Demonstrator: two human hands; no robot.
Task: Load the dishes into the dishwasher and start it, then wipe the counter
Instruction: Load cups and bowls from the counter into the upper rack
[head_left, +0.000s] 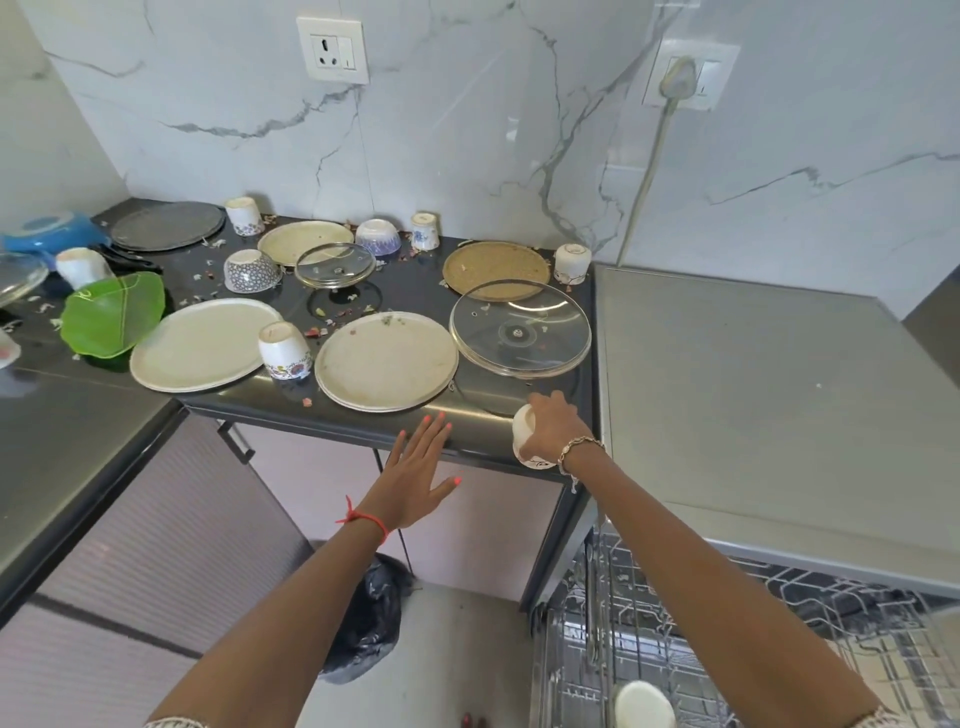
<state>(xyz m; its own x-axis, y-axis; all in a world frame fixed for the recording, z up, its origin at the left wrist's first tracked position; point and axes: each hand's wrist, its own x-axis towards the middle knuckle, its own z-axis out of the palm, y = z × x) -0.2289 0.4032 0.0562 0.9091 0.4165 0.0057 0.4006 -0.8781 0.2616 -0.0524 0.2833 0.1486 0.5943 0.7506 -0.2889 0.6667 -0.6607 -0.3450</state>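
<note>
- A person stands at a dark kitchen bench (421, 288) crowded with dirty dishes, with the dishwasher rack (639, 623) pulled out low on their right.
- The right hand (558, 426) is curled round a white cup (527, 434), holding it at the bench's front right corner, just beside the dishwasher.
- The left hand (415, 467) is flat with its fingers spread, at the bench's front edge. I cannot tell whether it touches.
- Loading looks barely begun: only one white piece (644, 704) shows in the rack.
- Left on the bench are two large cream plates (387, 361), a big glass lid (519, 327), a smaller glass lid (335, 264), a brown round tray (496, 270), a green leaf-shaped dish (111, 314), and several upturned cups and bowls.
- Starting the machine and wiping seem yet to come: food scraps (317, 332) litter the bench between the dishes.
- Behind runs a white marble wall (467, 130) with two sockets, one of them with a plug in it.
- A black bin bag (363, 623) sits on the floor below the bench.
</note>
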